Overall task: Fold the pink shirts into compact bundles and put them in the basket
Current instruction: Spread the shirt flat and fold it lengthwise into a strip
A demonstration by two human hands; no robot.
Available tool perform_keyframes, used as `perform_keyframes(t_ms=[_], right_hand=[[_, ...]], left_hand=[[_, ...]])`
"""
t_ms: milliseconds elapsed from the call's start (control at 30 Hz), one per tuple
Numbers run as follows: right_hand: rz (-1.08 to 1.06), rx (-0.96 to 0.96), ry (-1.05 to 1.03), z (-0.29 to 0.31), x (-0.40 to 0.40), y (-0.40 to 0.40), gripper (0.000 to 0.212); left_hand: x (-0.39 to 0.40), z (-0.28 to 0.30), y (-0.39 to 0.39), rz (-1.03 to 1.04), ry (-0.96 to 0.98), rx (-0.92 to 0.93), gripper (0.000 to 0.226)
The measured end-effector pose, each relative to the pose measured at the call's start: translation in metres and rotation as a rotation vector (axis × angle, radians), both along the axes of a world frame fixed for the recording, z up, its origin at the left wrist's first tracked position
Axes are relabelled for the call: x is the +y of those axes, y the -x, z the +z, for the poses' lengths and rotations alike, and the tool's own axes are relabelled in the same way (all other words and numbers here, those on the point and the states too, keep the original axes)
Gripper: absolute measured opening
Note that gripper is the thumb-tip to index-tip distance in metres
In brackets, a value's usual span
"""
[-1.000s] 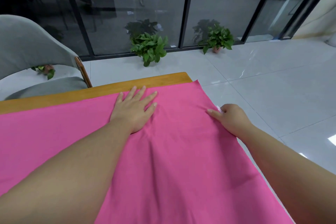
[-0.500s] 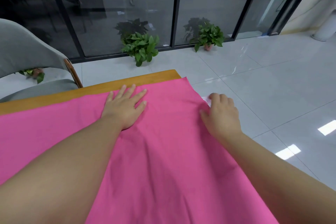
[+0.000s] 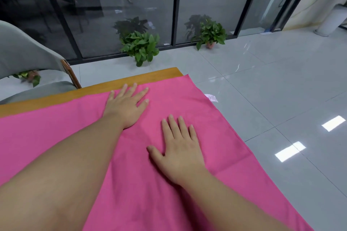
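Left hand (image 3: 126,106), right hand (image 3: 180,151) — flat on pink shirt (image 3: 216,137).

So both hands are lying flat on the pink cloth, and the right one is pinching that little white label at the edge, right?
Not quite. In the head view the right hand lies flat and open on the pink cloth, like the left hand. The white label sits untouched at the cloth's far right edge, apart from both.

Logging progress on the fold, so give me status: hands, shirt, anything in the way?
Left hand and right hand flat, fingers straight, pressing pink shirt. Shirt spread unfolded on wooden table. No basket in view. Nothing in the way.
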State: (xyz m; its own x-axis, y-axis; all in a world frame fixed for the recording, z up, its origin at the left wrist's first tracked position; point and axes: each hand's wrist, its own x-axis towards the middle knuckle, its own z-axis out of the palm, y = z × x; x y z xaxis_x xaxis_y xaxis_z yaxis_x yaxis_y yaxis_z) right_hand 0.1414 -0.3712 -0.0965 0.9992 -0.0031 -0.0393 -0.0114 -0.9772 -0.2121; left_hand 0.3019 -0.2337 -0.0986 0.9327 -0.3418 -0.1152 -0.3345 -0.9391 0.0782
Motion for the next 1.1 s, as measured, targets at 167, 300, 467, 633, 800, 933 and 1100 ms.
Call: perform_keyframes(t_ms=[167, 300, 467, 633, 800, 933, 1100], right_hand=[[-0.055, 0.011, 0.032, 0.001, -0.027, 0.07, 0.078], [-0.121, 0.021, 0.061, 0.0, -0.037, 0.125, 0.068], [-0.157, 0.011, 0.064, 0.001, -0.042, 0.168, 0.072], [-0.201, 0.03, 0.079, 0.003, -0.039, 0.169, 0.077], [-0.201, 0.03, 0.046, 0.004, -0.039, 0.171, 0.077], [-0.236, 0.006, 0.025, 0.006, -0.046, 0.197, 0.07], [-0.348, 0.092, 0.095, 0.004, -0.063, 0.262, 0.061]], left_hand=[[0.001, 0.005, -0.001, 0.01, -0.015, 0.037, 0.055], [-0.009, 0.02, 0.001, 0.059, -0.12, 0.11, 0.054], [-0.038, 0.043, 0.024, 0.071, -0.282, 0.039, 0.052], [-0.092, 0.036, 0.118, -0.167, 0.092, 0.047, 0.054], [-0.095, 0.015, 0.164, -0.274, 0.033, 0.109, 0.055], [-0.09, 0.009, 0.161, -0.252, 0.021, 0.083, 0.057], [-0.09, 0.009, 0.159, -0.262, 0.011, 0.071, 0.057]])
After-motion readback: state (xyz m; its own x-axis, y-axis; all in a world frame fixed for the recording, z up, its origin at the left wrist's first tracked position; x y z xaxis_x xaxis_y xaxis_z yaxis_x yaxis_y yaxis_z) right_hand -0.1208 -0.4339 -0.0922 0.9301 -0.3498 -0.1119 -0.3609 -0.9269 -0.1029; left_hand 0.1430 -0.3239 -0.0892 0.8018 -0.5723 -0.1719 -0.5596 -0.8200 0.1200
